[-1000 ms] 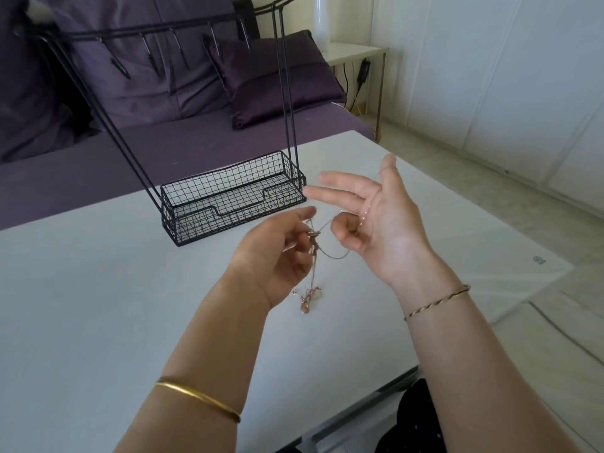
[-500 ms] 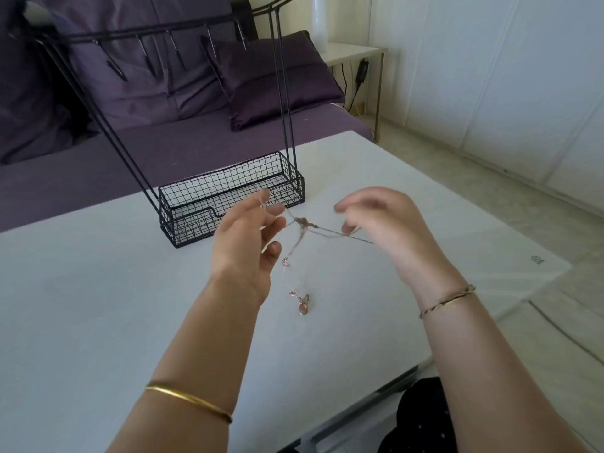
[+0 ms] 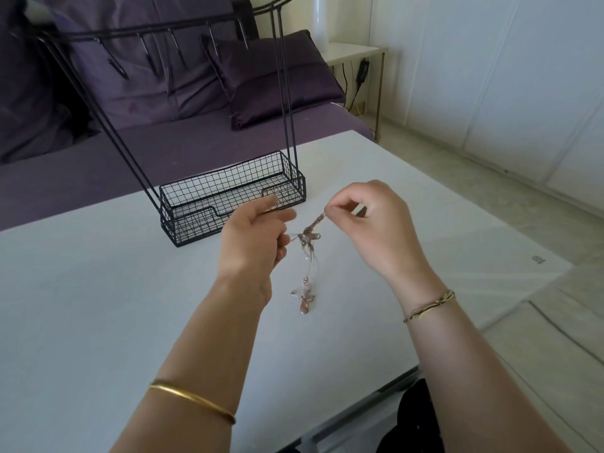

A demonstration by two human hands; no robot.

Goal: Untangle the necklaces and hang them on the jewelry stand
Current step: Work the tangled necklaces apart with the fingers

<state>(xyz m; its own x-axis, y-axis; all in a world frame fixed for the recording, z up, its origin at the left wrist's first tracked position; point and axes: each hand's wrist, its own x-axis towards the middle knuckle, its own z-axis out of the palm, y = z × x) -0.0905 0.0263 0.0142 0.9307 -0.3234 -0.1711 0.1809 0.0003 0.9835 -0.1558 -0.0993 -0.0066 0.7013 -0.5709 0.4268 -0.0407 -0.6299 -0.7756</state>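
Tabletop (image 3: 98,305), white and one of a kind, fills the view from 9 o'clock round to 4 o'clock. One purple sofa (image 3: 81,168) runs behind it from 9 to 12 o'clock, with a small purple cushion (image 3: 271,80) leaning at 12. One black wire jewelry stand (image 3: 287,93) rests on the tabletop at 11 o'clock of the hands. Its mesh basket (image 3: 228,204) forms the base, and its top bar carries five hooks (image 3: 150,60) that can be counted. Two hands are raised over the tabletop's middle, close together. The left hand (image 3: 258,237) pinches a thin strand between its curled fingers and thumb. The right hand (image 3: 369,230), at 3 o'clock of it, pinches the upper end of the chains with fingertips bunched tight. The necklaces (image 3: 307,237) hang between both hands as one knotted clump; how many chains it holds cannot be told. The long axis runs nearly 12 to 6 o'clock, its top leaning toward 1, with one side strand pulled out to 9. One gold bangle (image 3: 192,400) circles the left forearm and one thin bracelet (image 3: 431,304) the right wrist. One rose-coloured teardrop pendant (image 3: 305,307) points down at the low end, at or just above the tabletop; which cannot be told.
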